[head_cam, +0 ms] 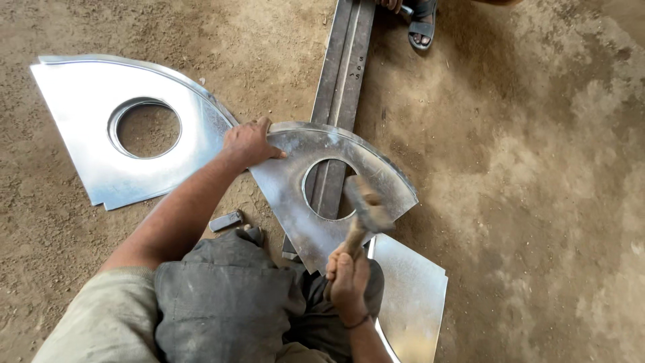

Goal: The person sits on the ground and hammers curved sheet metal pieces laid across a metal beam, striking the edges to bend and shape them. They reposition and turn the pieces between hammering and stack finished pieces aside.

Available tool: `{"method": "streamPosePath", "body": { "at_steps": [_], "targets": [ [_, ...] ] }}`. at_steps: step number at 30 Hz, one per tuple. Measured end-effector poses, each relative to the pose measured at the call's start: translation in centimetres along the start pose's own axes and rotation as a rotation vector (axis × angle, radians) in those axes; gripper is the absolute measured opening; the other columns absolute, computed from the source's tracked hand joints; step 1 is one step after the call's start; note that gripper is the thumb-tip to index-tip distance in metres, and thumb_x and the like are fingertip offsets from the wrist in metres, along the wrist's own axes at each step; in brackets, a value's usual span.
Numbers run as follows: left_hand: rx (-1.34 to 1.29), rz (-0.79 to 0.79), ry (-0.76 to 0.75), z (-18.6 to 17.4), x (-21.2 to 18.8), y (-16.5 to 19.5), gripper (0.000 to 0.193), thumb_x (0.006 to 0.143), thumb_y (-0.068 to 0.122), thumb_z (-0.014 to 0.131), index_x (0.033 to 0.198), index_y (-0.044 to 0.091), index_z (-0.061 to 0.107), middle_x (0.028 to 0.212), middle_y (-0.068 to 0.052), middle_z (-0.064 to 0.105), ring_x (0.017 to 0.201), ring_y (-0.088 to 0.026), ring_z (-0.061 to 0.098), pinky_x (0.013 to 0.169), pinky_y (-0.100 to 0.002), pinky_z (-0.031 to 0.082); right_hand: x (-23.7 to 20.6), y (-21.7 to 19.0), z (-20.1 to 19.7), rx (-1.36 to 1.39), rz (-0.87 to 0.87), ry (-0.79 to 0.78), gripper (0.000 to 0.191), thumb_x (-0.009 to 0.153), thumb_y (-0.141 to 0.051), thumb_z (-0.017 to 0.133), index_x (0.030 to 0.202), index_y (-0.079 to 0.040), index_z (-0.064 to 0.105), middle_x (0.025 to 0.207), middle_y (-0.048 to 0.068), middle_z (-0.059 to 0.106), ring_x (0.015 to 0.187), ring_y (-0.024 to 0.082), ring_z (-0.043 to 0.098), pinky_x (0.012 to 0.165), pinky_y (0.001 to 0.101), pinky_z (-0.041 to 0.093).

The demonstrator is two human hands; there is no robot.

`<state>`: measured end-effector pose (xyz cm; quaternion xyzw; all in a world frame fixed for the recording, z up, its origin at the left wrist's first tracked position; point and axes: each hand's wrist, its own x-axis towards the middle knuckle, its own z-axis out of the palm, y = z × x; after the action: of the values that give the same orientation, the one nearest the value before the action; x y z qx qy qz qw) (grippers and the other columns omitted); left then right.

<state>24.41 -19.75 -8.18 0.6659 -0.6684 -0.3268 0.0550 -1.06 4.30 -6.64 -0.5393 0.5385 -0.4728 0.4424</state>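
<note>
Head view: hammer [363, 214] head-up, slightly right-tilted

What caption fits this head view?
Left hand steadies a holed sheet-metal sector on a steel bar; right hand swings a hammer.

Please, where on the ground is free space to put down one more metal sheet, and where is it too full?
Bare dirt floor lies right of the steel bar and the holed sheet. Another bare patch lies at the bottom left, below the big sheet. It is crowded in the middle: left hand, right hand with hammer, a small sheet, and a little block.
</note>
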Motion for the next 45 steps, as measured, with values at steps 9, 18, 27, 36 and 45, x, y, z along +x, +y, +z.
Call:
{"method": "streamPosePath", "body": {
  "at_steps": [9,18,27,36,45],
  "targets": [
    [0.029,0.032,0.063,0.8,-0.8,-0.6,0.091,0.071,0.068,0.084,0.136,0.013,0.051,0.129,-0.018,0.064,0.123,-0.036,0.059,0.1,-0.049,0.047,-0.1,3.2,1.4,0.018,0.376,0.079,0.023,0.105,-0.025,0.053,0.094,-0.005,0.055,0.064,-0.004,0.047,0.049,0.004,0.04,0.042,0.0236,0.034],
    [0.051,-0.049,0.013,1.9,-1.4,-1.5,0.092,0.073,0.074,0.079,0.137,0.014,0.052,0.112,-0.015,0.07,0.102,-0.03,0.069,0.083,-0.045,0.056,1.5,3.5,1.5,-0.188,0.317,0.012,0.029,0.105,-0.028,0.053,0.088,-0.004,0.057,0.059,-0.002,0.049,0.047,0.006,0.044,0.04,0.0249,0.037],
    [0.04,-0.114,0.0,2.2,-3.1,-2.0,0.098,0.073,0.077,0.073,0.144,0.014,0.045,0.103,-0.013,0.072,0.089,-0.025,0.072,0.073,-0.038,0.057,2.1,2.8,1.7,-0.159,0.5,-0.013,0.03,0.104,-0.031,0.052,0.089,-0.006,0.059,0.06,-0.004,0.049,0.045,0.006,0.041,0.038,0.0251,0.034],
    [0.061,-0.141,0.014,2.3,-3.9,-2.1,0.091,0.077,0.079,0.071,0.135,0.011,0.052,0.107,-0.014,0.072,0.095,-0.027,0.071,0.074,-0.04,0.056,3.3,2.1,2.8,-0.211,0.459,-0.01,0.033,0.103,-0.031,0.056,0.086,-0.003,0.058,0.059,-0.003,0.051,0.048,0.006,0.046,0.041,0.0251,0.037],
    [-0.01,-0.134,0.066,2.9,-4.5,-2.8,0.086,0.077,0.076,0.073,0.129,0.009,0.058,0.106,-0.014,0.074,0.099,-0.028,0.072,0.081,-0.043,0.054,4.3,1.9,2.9,-0.158,0.464,0.016,0.032,0.103,-0.036,0.055,0.09,-0.006,0.057,0.06,-0.005,0.049,0.044,0.003,0.042,0.037,0.0231,0.033]
  ]
}}
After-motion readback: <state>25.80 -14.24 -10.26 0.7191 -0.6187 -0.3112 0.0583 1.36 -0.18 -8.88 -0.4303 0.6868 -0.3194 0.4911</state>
